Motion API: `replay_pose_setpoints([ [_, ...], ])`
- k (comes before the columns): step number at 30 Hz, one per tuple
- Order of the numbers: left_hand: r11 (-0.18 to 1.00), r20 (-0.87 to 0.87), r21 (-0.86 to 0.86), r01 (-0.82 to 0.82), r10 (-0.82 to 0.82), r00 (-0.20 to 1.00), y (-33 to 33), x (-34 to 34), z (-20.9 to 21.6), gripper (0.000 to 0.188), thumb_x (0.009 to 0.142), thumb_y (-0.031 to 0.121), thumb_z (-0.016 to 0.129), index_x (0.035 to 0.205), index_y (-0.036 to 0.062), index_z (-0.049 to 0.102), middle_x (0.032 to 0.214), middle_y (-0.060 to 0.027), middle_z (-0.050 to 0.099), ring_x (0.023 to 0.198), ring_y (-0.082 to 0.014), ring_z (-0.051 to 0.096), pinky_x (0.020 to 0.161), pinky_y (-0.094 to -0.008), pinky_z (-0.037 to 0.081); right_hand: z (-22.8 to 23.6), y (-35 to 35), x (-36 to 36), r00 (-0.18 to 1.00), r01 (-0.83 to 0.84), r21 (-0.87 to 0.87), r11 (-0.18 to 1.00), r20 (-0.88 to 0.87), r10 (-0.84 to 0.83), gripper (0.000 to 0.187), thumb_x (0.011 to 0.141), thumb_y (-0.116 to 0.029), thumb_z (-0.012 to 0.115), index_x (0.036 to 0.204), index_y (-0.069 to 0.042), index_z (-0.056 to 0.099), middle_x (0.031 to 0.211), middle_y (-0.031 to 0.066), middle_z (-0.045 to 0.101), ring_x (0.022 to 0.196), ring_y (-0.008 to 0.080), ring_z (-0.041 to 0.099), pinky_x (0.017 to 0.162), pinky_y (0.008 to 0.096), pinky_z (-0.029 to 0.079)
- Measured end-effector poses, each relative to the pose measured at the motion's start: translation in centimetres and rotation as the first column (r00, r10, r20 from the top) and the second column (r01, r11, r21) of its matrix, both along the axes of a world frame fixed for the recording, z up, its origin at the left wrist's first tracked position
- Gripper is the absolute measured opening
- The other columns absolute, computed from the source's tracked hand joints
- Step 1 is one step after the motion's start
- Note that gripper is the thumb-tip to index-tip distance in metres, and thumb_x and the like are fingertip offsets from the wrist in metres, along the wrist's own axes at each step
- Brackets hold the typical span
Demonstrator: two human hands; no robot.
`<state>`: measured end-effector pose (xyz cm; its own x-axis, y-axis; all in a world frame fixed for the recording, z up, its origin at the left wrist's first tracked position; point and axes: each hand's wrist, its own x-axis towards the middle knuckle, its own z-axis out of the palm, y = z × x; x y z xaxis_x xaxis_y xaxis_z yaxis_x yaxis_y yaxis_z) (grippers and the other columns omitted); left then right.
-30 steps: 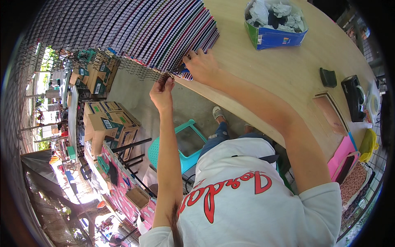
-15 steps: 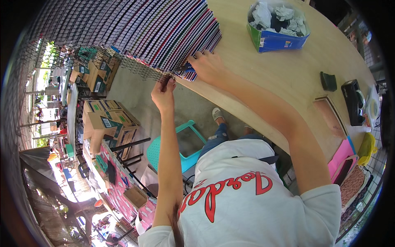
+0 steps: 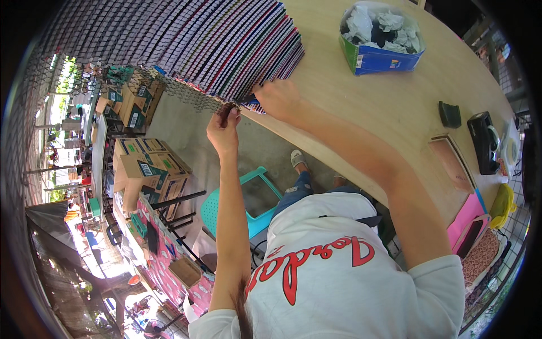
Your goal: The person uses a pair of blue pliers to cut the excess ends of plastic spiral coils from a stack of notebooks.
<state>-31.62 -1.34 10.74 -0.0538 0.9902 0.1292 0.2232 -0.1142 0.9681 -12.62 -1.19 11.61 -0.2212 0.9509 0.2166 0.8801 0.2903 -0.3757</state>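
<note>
A tall stack of long, thin striped layers with coloured edges [image 3: 226,42] fills the upper left, with dark mesh over it and hanging off its near edge. At the stack's near corner, my left hand [image 3: 222,134] is closed, pinching a small dark brown bundle [image 3: 227,113] below the mesh edge. Beside it on the right, my right hand [image 3: 278,100] is curled over the table edge, gripping a dark, narrow thing [image 3: 248,98] that points toward the left hand. The fingers mostly hide this thing, so its kind does not show.
A pale wooden table [image 3: 333,107] holds a blue-green box [image 3: 389,62] of crumpled wrapping, a small dark green block [image 3: 450,114], a shallow wooden tray [image 3: 453,162] and a black tape dispenser [image 3: 483,141]. Below are a turquoise stool [image 3: 212,212] and cardboard boxes [image 3: 149,169].
My right hand's fingers have curled in from a more spread pose, and it has shifted slightly down. My left hand stays nearly in place with the brown bundle.
</note>
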Motion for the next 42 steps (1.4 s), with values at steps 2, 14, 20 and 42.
replay_pose_setpoints([
  [2,1.000,-0.004,-0.004,-0.010,0.010,1.000,0.1,0.1,0.1,0.022,0.092,0.002,0.066,0.111,-0.0088,0.064,0.102,-0.0119,0.069,0.090,-0.0158,0.067,0.078,-0.0299,0.060,0.1,0.2,0.1,1.000,0.002,-0.011,1.000,-0.001,-0.002,0.018,0.085,-0.019,0.058,0.092,-0.009,0.070,0.093,0.0106,0.072,0.089,0.0289,0.071,0.066,0.0464,0.055],
  [14,1.000,0.040,0.005,0.021,-0.022,0.999,-0.1,-0.2,0.9,0.025,0.092,0.003,0.067,0.113,-0.0084,0.062,0.104,-0.0129,0.069,0.093,-0.0190,0.068,0.080,-0.0311,0.060,1.0,-0.8,0.7,0.992,0.121,0.191,0.974,0.015,-0.126,0.029,0.080,-0.016,0.061,0.108,-0.008,0.065,0.104,0.0128,0.064,0.096,0.0331,0.063,0.075,0.0510,0.050],
  [20,0.999,-0.024,0.037,0.019,-0.018,1.000,0.1,-0.3,1.1,0.024,0.091,0.004,0.068,0.111,-0.0081,0.064,0.103,-0.0121,0.069,0.092,-0.0185,0.069,0.079,-0.0307,0.060,1.1,-0.8,0.4,0.989,0.128,0.197,0.972,0.050,-0.140,0.027,0.081,-0.017,0.061,0.106,-0.008,0.066,0.103,0.0122,0.064,0.095,0.0320,0.063,0.075,0.0515,0.050],
  [42,0.995,-0.045,0.095,-0.031,0.035,0.998,-0.7,0.1,2.0,0.014,0.091,0.005,0.067,0.098,-0.0075,0.066,0.091,-0.0092,0.070,0.078,-0.0115,0.066,0.071,-0.0270,0.059,1.9,-1.5,-0.1,0.996,0.083,0.238,0.968,0.020,-0.090,0.046,0.076,-0.039,0.071,0.108,-0.006,0.065,0.105,0.0137,0.065,0.099,0.0325,0.062,0.078,0.0518,0.049],
])
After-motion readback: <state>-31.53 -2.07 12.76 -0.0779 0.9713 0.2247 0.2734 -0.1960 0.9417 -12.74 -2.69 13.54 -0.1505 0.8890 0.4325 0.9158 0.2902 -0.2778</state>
